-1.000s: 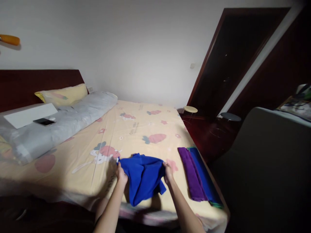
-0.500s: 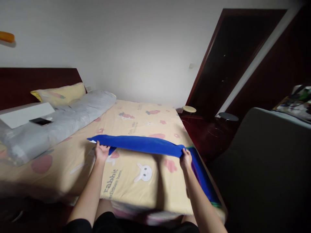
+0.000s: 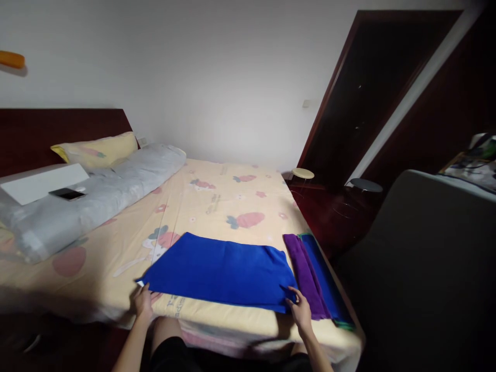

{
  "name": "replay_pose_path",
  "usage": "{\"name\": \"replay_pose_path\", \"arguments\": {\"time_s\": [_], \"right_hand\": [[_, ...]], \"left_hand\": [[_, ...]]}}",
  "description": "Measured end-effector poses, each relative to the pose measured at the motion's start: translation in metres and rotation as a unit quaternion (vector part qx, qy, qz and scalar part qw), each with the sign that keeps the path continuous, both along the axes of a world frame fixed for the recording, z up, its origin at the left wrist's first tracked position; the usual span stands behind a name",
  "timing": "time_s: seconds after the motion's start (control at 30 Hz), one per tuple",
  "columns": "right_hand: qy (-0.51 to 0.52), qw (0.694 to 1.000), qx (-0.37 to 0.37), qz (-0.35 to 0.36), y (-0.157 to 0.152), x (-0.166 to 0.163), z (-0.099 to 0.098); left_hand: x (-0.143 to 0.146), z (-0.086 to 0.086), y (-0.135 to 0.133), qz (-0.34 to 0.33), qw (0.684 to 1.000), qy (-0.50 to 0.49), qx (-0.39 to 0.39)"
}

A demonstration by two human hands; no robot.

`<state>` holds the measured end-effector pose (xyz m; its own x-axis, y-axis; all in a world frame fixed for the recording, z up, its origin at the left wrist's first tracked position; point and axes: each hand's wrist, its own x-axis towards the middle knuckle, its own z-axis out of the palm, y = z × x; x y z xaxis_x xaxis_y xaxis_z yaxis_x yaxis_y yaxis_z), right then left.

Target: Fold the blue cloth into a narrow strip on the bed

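head view: from where i stand, a blue cloth (image 3: 225,271) lies spread out on the near side of the bed (image 3: 211,201), a little wrinkled toward its right end. the person's left hand (image 3: 143,304) is at the near left corner, fingertips against the edge just beside a small white label (image 3: 140,283); i cannot tell whether they pinch it. the right hand (image 3: 300,309) is at the near right corner, thumb and forefinger parted and touching the cloth, and i cannot tell whether a fold is caught between them.

just right of the blue cloth lies a folded purple cloth (image 3: 305,276), long and narrow, and along its outer side, close to the bed's edge, a folded dark blue cloth with green edging (image 3: 324,284). the sheet is pale yellow, printed with strawberries. off to the left, a grey quilt (image 3: 132,178) stretches across the bed, with a phone (image 3: 66,194) on it, a white box (image 3: 44,182) beside that, and a yellow pillow (image 3: 96,147) by the dark headboard (image 3: 62,124). beyond the bed a pale round stool (image 3: 303,173) and a dark one stand near the door (image 3: 382,82).
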<state>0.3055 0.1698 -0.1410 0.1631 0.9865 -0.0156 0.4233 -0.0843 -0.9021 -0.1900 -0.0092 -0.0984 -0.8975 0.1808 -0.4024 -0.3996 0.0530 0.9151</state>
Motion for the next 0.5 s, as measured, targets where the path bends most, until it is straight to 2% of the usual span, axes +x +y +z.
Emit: {"name": "replay_pose_path", "arguments": {"time_s": [0.17,0.27,0.37,0.5], "right_hand": [[-0.115,0.993,-0.022,0.025,-0.018,0.015,0.000],[-0.232,0.971,-0.023,0.045,-0.015,0.013,0.007],[-0.318,0.944,0.001,0.092,0.017,-0.002,0.017],[-0.312,0.939,0.025,0.142,0.086,-0.036,0.024]], "left_hand": [[0.006,0.006,-0.018,0.046,0.990,0.065,-0.116],[0.016,0.012,-0.012,0.085,0.972,0.131,-0.175],[0.027,0.020,0.023,0.086,0.962,0.189,-0.176],[0.024,0.028,0.103,0.056,0.965,0.226,-0.117]]}}
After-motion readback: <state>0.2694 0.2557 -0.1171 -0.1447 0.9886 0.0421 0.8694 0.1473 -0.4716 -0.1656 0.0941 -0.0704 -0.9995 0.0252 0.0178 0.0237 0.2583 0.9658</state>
